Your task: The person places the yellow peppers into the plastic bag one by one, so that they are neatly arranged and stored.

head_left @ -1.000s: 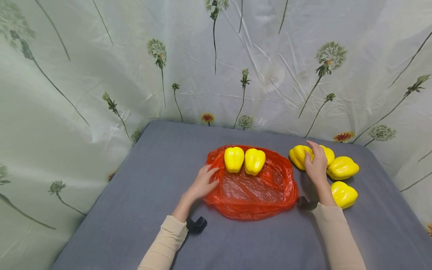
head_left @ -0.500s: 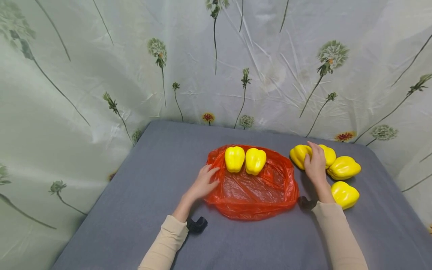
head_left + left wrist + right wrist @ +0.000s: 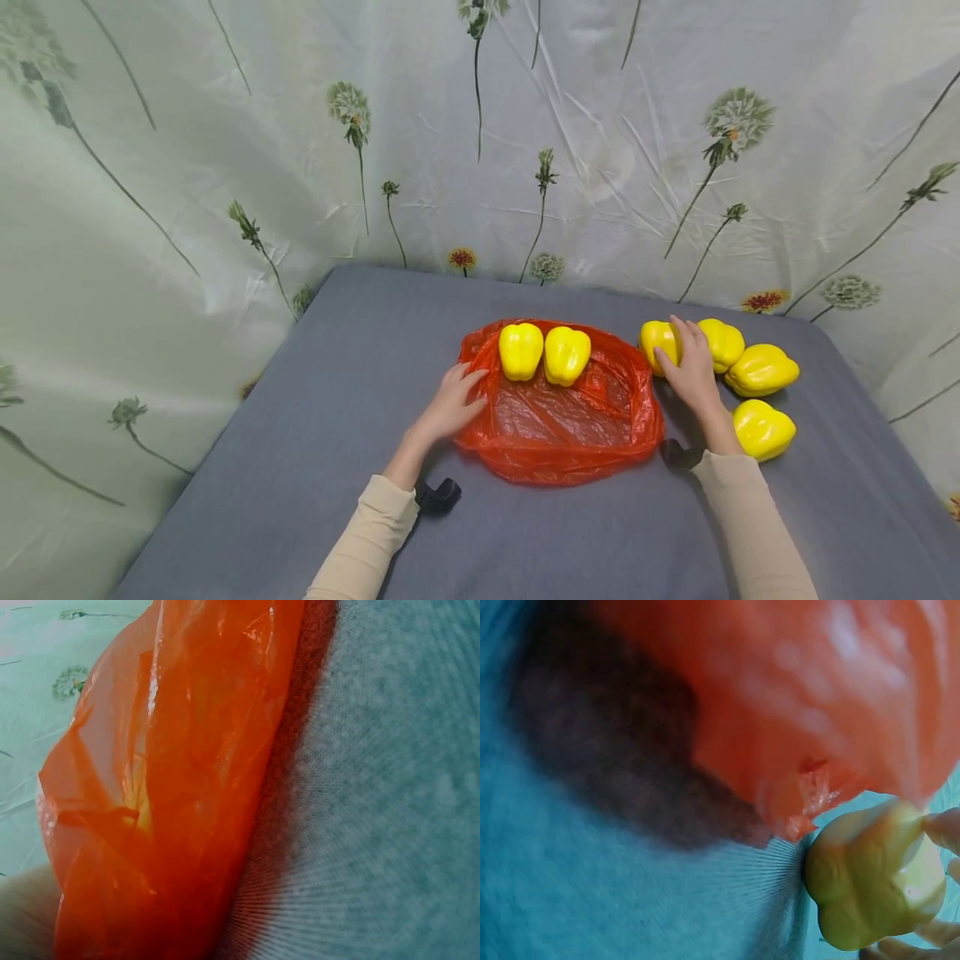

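Holding yellow pepper (image 3: 657,339), inside right grip (image 3: 692,371)

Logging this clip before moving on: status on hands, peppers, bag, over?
Left hand at edge of red bag. Right hand grips yellow pepper outside it. Two more peppers in bag. Only the bag's rim between.

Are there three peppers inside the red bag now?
No, the head view shows only two peppers in the bag.
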